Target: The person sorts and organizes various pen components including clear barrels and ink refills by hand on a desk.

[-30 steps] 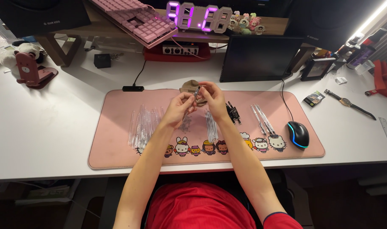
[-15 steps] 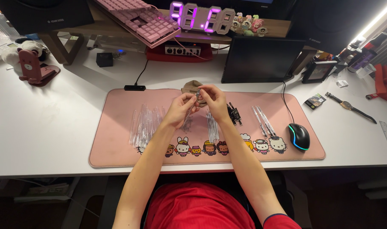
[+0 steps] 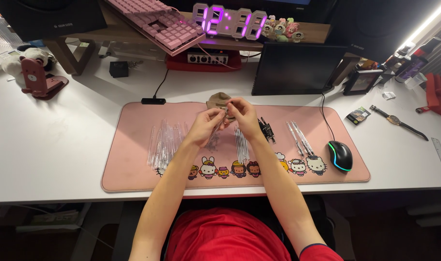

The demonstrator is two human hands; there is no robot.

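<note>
Scene: I sit at a white surface (image 3: pixel 61 145) with a pink desk mat (image 3: pixel 133 169) in front of me; both my forearms reach away from me and meet over the mat's middle.

Thing in hand: a thin clear pen tube (image 3: pixel 216 129), slanting down to the left between my two hands, above the mat and just near of a small tan object (image 3: pixel 216 100) whose kind I cannot tell.

Left hand: my left hand (image 3: pixel 204 126) is closed around the lower part of the tube, fingers curled, wrist bent slightly up.

Right hand: my right hand (image 3: pixel 244 117) is pinched shut at the tube's upper end, thumb and forefinger meeting; what sits between the fingertips is too small to see.

Pose: elbows near my body, forearms angled inward, hands touching or almost touching at the fingertips, raised a little off the mat.

Nearby: a row of clear tubes (image 3: pixel 165 145) lies to the left, a bundle of thin refills (image 3: pixel 241 144) just near of my hands, dark pen parts (image 3: pixel 265 129) to the right, more clear pens (image 3: pixel 299 137) farther right, beside a black mouse (image 3: pixel 340 155).

Risk, slipping: the tube is slick and narrow, so I judge a loose pinch could let it drop among the loose parts.

Risk, scatter: I think a lowered wrist could roll the refills off the mat.

Risk, misalignment: pushing at an angle might bend a thin part.
</note>
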